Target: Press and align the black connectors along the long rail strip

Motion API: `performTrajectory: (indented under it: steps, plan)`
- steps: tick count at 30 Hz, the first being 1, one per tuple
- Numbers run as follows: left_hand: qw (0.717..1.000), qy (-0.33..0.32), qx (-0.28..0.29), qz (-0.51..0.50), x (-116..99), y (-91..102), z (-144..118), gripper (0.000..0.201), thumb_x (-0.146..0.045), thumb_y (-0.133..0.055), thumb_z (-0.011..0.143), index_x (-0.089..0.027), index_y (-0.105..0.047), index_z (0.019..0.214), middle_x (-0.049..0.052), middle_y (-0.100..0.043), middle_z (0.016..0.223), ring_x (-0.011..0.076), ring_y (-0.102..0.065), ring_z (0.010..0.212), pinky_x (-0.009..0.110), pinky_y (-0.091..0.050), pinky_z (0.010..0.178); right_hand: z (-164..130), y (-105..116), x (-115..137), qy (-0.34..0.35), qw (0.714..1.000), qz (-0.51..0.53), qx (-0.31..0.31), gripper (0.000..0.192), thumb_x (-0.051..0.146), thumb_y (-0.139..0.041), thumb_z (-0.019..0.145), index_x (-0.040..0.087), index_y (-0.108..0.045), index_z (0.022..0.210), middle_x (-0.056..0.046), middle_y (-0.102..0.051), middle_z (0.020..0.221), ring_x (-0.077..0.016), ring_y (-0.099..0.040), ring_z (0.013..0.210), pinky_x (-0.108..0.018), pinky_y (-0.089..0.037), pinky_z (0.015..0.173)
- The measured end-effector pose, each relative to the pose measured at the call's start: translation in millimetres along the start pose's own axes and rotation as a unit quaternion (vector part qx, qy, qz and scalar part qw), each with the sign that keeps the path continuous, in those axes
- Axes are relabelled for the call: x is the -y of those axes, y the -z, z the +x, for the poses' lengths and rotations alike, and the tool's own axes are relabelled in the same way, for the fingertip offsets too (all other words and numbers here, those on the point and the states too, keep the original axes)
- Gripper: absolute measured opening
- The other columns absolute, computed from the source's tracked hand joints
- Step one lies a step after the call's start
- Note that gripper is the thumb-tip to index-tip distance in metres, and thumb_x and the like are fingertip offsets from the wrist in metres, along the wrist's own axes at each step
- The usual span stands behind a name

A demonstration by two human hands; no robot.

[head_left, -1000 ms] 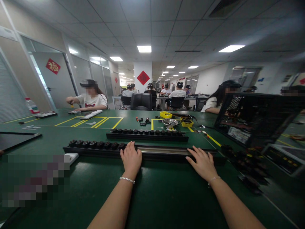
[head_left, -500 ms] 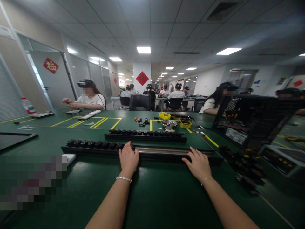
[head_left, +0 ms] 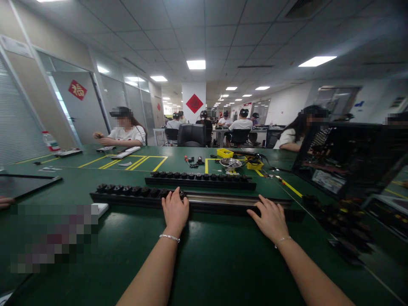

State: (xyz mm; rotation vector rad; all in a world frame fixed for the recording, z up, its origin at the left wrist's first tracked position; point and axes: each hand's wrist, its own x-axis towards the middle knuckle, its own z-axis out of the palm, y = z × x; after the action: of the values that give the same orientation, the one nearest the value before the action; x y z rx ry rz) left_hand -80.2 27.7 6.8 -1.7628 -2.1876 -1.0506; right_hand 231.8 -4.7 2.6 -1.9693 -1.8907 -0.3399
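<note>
Now both grips on rail point(head_left: 223, 203)

An assembly workshop in an open office hall: green counter point(head_left: 204, 263) with yellow marked zones, seated workers point(head_left: 126, 131), parts trays point(head_left: 225, 153).

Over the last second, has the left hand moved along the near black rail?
Yes. The left hand has slid a little left along the near rail, closing up against the row of black sockets seated in it.

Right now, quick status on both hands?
Left hand: open, fingers resting on the near black rail, beside its row of knobs.
Right hand: open, flat on the same rail, holding nothing.
</note>
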Motion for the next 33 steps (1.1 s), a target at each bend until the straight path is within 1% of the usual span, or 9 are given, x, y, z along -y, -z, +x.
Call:
performTrajectory:
  steps: [7,14,26,33]
  plan:
    - [1.000,0.006,0.018,-0.010,-3.0,6.7,-0.8,0.047,-0.028,-0.040,0.084,-0.015,-0.050,0.128,0.012,-0.061,0.121,0.0256,-0.043,0.125,0.051,-0.021,0.110,-0.2,1.6,0.4,0.000,1.000,0.009,0.007,0.048,0.061,-0.036,0.082,0.023,-0.064,0.094,-0.009,-0.045,0.138,-0.0276,-0.037,0.126,-0.052,-0.020,0.104]
    - [1.000,0.005,0.013,-0.010,-2.5,7.1,-0.7,0.045,-0.030,-0.040,0.084,-0.019,-0.052,0.126,0.012,-0.062,0.118,0.0248,-0.045,0.123,0.050,-0.022,0.110,0.2,2.6,-0.3,0.000,1.000,0.012,0.016,0.050,0.061,-0.035,0.082,0.023,-0.064,0.096,-0.009,-0.044,0.139,-0.0278,-0.037,0.126,-0.053,-0.019,0.104]
    - [1.000,0.005,0.014,-0.009,-2.4,6.6,-0.2,0.044,-0.030,-0.040,0.084,-0.019,-0.053,0.125,0.013,-0.063,0.115,0.0242,-0.047,0.121,0.051,-0.022,0.109,-0.6,0.3,-0.9,0.008,1.000,-0.001,0.009,0.046,0.057,-0.037,0.083,0.023,-0.063,0.099,-0.010,-0.043,0.139,-0.0279,-0.037,0.126,-0.053,-0.021,0.104]
    - [1.000,0.004,0.029,-0.008,-4.6,9.3,-0.6,0.042,-0.029,-0.040,0.084,-0.018,-0.056,0.121,0.013,-0.064,0.115,0.0249,-0.047,0.121,0.052,-0.019,0.110,-1.0,0.0,-1.6,0.009,1.000,-0.001,0.007,0.046,0.057,-0.036,0.084,0.023,-0.063,0.100,-0.009,-0.044,0.139,-0.0271,-0.037,0.126,-0.053,-0.021,0.103]
